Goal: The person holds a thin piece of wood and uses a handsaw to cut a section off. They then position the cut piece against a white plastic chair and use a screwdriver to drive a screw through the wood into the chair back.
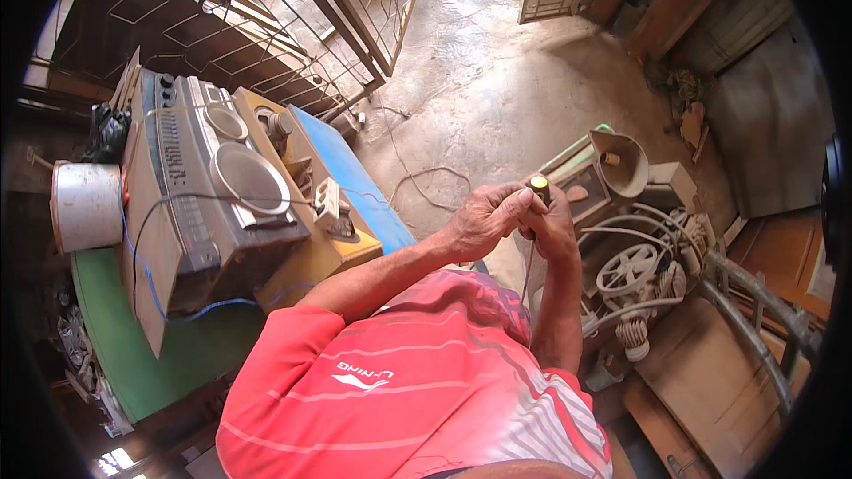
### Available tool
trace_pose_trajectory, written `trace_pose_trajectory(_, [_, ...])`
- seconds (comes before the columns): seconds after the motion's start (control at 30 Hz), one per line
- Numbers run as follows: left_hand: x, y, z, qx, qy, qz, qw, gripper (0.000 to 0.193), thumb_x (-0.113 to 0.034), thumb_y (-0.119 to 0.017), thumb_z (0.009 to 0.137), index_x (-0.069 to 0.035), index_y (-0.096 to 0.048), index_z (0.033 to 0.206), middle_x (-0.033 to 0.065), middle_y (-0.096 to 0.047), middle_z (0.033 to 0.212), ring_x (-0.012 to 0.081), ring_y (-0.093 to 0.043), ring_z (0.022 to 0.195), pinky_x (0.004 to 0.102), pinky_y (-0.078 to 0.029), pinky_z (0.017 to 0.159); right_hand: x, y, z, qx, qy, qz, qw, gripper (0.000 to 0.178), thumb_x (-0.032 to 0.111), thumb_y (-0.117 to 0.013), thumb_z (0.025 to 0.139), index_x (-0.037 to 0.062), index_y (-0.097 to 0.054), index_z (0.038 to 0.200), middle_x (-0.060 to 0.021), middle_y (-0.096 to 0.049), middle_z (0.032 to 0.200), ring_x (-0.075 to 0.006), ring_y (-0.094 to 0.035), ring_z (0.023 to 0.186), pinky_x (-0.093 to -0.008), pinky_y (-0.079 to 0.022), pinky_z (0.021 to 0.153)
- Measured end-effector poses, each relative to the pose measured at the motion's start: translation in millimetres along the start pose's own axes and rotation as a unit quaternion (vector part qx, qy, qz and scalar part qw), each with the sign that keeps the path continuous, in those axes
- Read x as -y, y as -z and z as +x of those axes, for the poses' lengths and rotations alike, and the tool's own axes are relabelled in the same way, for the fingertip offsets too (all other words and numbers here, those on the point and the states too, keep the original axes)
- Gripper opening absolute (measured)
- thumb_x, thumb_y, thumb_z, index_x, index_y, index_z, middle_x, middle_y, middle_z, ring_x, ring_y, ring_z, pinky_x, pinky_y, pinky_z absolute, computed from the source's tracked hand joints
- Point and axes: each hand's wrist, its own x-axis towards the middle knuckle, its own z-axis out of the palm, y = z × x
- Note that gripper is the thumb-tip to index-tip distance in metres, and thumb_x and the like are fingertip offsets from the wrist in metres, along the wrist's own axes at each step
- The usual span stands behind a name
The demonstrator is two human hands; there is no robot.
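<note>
In front of my chest I hold a small black cylindrical piece (539, 184) with a round yellow end facing up. My right hand (556, 226) is closed round it. The thumb and fingers of my left hand (486, 220) pinch against it from the other side, covering much of its body. A thin cord (527, 277) hangs below my hands, over my lap. What the fingertips grip beneath the yellow end is hidden.
To the left, an old radio cassette player (186, 168), a white tub (86, 204) and a white socket block (327, 202) crowd a green table (115, 319). A horn-shaped metal piece (626, 155), a spoked wheel (627, 270) and tubing lie at right. A loose cable (424, 179) trails across the floor.
</note>
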Motion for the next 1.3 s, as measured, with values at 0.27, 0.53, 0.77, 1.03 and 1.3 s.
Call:
trace_pose_trajectory(0.27, [-57.9,54.2,104.5,0.013,0.014,-0.101,0.995,0.044,-0.037,-0.043,0.107,0.001,-0.066,0.110,-0.0070,-0.038,0.063,0.0035,-0.033,0.054,0.0219,-0.027,0.050,52.5,23.7,138.4,0.046,0.009,0.046,0.998,0.031,0.022,-0.079,0.084,0.0067,-0.058,0.100,0.0051,-0.052,0.075,-0.0027,-0.046,0.063,-0.0201,-0.035,0.051])
trace_pose_trajectory(0.53, [-104.6,181.2,249.5,-0.160,-0.014,-0.412,0.897,0.049,-0.039,-0.042,0.105,0.000,-0.054,0.131,0.0028,-0.064,0.095,0.0114,-0.063,0.084,0.0242,-0.052,0.076,133.3,72.2,306.2,-0.054,0.100,-0.117,0.987,0.012,0.006,-0.074,0.082,0.0046,-0.066,0.090,0.0053,-0.055,0.068,-0.0024,-0.051,0.060,-0.0213,-0.040,0.051])
trace_pose_trajectory(0.77, [-160.8,228.9,330.5,-0.118,-0.128,-0.507,0.844,0.074,-0.053,-0.037,0.103,0.011,-0.038,0.139,0.0290,-0.045,0.141,0.0383,-0.042,0.137,0.0467,-0.036,0.116,189.8,57.1,406.2,0.024,0.151,-0.188,0.970,0.008,0.006,-0.073,0.084,0.0046,-0.066,0.085,0.0048,-0.059,0.073,-0.0022,-0.053,0.067,-0.0207,-0.043,0.058])
trace_pose_trajectory(1.03, [-143.3,298.0,409.4,-0.115,-0.111,-0.532,0.831,0.048,-0.022,-0.041,0.102,0.009,-0.039,0.138,0.0279,-0.047,0.140,0.0367,-0.046,0.134,0.0441,-0.041,0.113,181.1,52.3,511.4,0.050,0.144,-0.242,0.958,0.016,0.006,-0.077,0.084,0.0062,-0.066,0.096,0.0068,-0.051,0.073,-0.0009,-0.043,0.066,-0.0203,-0.038,0.056])
trace_pose_trajectory(1.3, [-125.5,404.5,493.1,-0.193,-0.020,-0.416,0.888,0.028,-0.005,-0.045,0.101,0.000,-0.046,0.129,0.0228,-0.055,0.134,0.0253,-0.063,0.114,0.0296,-0.057,0.092,175.1,79.5,644.0,0.020,0.127,-0.320,0.939,0.022,0.012,-0.078,0.084,0.0028,-0.062,0.097,0.0044,-0.051,0.071,-0.0035,-0.045,0.064,-0.0228,-0.039,0.055])
